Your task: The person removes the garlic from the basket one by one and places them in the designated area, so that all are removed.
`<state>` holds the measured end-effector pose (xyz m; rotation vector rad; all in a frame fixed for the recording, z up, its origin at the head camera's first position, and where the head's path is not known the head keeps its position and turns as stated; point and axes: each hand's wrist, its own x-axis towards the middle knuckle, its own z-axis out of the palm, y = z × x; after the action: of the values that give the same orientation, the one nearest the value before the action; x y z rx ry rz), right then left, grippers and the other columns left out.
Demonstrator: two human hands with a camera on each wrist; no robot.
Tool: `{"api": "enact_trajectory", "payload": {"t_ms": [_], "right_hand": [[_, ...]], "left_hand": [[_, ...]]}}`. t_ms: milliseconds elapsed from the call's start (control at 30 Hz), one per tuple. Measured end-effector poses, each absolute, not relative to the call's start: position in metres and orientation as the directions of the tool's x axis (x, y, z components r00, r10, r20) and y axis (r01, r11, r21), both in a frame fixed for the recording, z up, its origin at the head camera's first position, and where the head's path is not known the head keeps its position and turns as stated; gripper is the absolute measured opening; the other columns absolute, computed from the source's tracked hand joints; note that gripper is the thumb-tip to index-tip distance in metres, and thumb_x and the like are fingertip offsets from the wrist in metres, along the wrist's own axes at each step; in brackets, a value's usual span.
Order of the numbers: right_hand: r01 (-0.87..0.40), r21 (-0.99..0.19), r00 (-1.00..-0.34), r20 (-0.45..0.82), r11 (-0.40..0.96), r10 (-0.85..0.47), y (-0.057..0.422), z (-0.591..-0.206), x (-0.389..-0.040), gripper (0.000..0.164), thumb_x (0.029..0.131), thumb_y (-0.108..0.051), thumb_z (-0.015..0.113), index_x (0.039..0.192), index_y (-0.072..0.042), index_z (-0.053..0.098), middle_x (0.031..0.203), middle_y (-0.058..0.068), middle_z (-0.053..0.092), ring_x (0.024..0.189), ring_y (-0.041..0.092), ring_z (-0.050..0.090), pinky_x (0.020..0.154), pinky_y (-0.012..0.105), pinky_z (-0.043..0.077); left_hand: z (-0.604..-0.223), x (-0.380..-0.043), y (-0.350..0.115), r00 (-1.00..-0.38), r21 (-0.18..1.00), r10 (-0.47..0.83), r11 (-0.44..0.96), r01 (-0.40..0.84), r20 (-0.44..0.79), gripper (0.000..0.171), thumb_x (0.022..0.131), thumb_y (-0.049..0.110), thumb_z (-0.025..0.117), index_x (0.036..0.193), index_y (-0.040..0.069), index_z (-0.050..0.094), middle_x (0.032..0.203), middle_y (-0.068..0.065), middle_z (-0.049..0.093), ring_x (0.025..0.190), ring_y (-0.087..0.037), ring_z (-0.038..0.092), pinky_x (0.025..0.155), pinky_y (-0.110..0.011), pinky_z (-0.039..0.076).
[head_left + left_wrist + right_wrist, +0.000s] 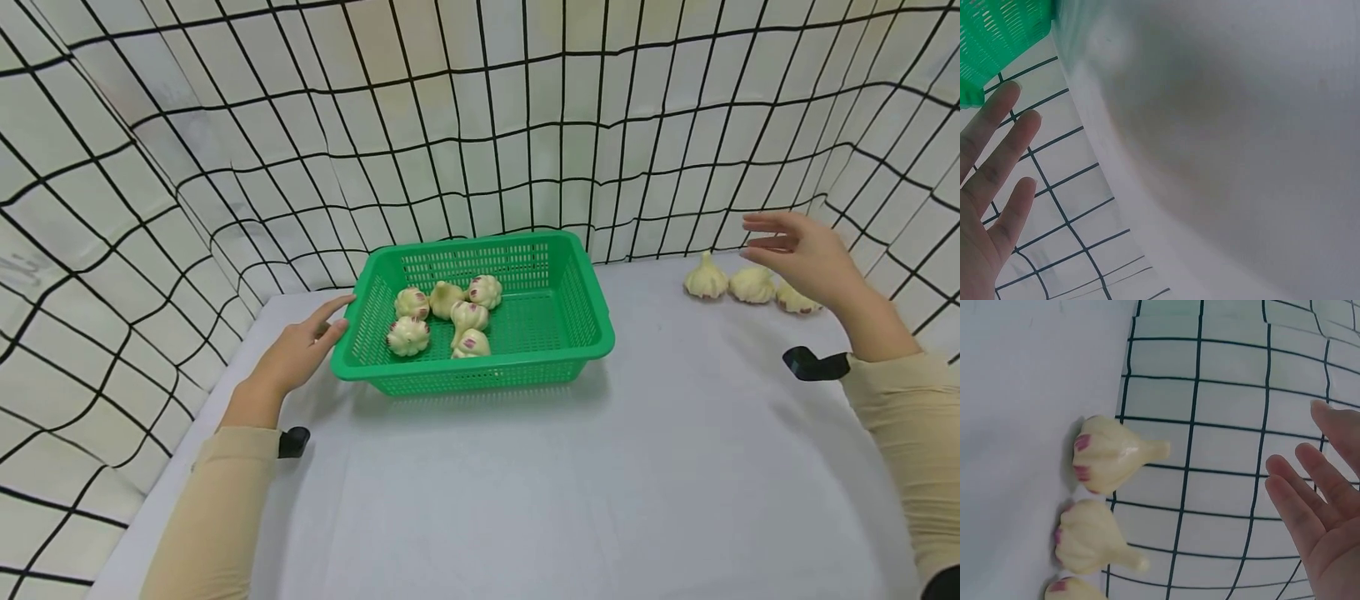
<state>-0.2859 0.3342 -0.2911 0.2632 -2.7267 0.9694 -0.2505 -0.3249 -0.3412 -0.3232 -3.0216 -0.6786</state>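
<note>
A green plastic basket (pixel 480 375) stands on the white table, with several garlic bulbs (pixel 408 336) gathered in its left half. My left hand (pixel 300 350) is at the basket's left rim, its fingers extended; the left wrist view shows those fingers (pixel 1007 150) spread just below the basket (pixel 1004 37). Over at the right, three garlic bulbs (pixel 752 285) lie in a row on the table. Above that row hovers my right hand (pixel 806 257), holding nothing, fingers loosely extended. In the right wrist view the hand (pixel 1329 506) is apart from the nearest garlic bulb (pixel 1113 454).
A black wire grid (pixel 525 125) with white sheeting behind it encloses the table at the back and both sides. The white tabletop (pixel 525 492) stretches from the basket toward me. A small black camera mount (pixel 816 364) sits at my right wrist.
</note>
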Motion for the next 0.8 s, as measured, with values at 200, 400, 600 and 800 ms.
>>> {"api": "enact_trajectory", "payload": {"t_ms": [200,400,600,800], "right_hand": [[-0.309,-0.597,-0.947,0.269,0.741,-0.178,0.300,-0.277,-0.293,0.055,0.103,-0.030,0.065,0.150,-0.006,0.049,0.145,0.021,0.054,0.121,0.018,0.061,0.086,0.018,0.044],[-0.371,-0.587,-0.927,0.280,0.720,-0.250,0.271,-0.264,-0.299,0.051,0.104,-0.029,0.064,0.149,-0.008,0.052,0.144,0.018,0.056,0.126,0.038,0.057,0.087,0.023,0.045],[-0.413,-0.602,-0.911,0.287,0.684,-0.297,0.247,-0.253,-0.305,0.049,0.104,-0.026,0.063,0.148,-0.008,0.053,0.146,0.015,0.056,0.127,0.035,0.058,0.096,0.038,0.050],[-0.462,-0.604,-0.887,0.304,0.650,-0.349,0.228,-0.249,-0.310,0.045,0.104,-0.021,0.064,0.146,-0.008,0.055,0.144,0.014,0.058,0.126,0.034,0.059,0.095,0.037,0.050]], "left_hand": [[-0.341,-0.251,-0.324,-0.979,0.414,0.194,0.887,0.205,0.069,0.065,0.110,0.056,0.029,0.165,0.023,0.022,0.134,-0.036,0.057,0.119,-0.053,0.057,0.092,-0.070,0.045],[-0.343,-0.251,-0.323,-0.980,0.411,0.190,0.890,0.197,0.056,0.065,0.110,0.057,0.028,0.165,0.023,0.022,0.134,-0.036,0.057,0.119,-0.053,0.057,0.092,-0.071,0.045],[-0.342,-0.252,-0.323,-0.979,0.418,0.192,0.886,0.200,0.062,0.065,0.110,0.057,0.028,0.165,0.024,0.021,0.134,-0.036,0.057,0.120,-0.053,0.056,0.093,-0.071,0.044],[-0.342,-0.252,-0.324,-0.979,0.421,0.194,0.885,0.200,0.058,0.065,0.110,0.056,0.028,0.166,0.025,0.021,0.135,-0.036,0.057,0.120,-0.053,0.056,0.094,-0.071,0.044]]}}
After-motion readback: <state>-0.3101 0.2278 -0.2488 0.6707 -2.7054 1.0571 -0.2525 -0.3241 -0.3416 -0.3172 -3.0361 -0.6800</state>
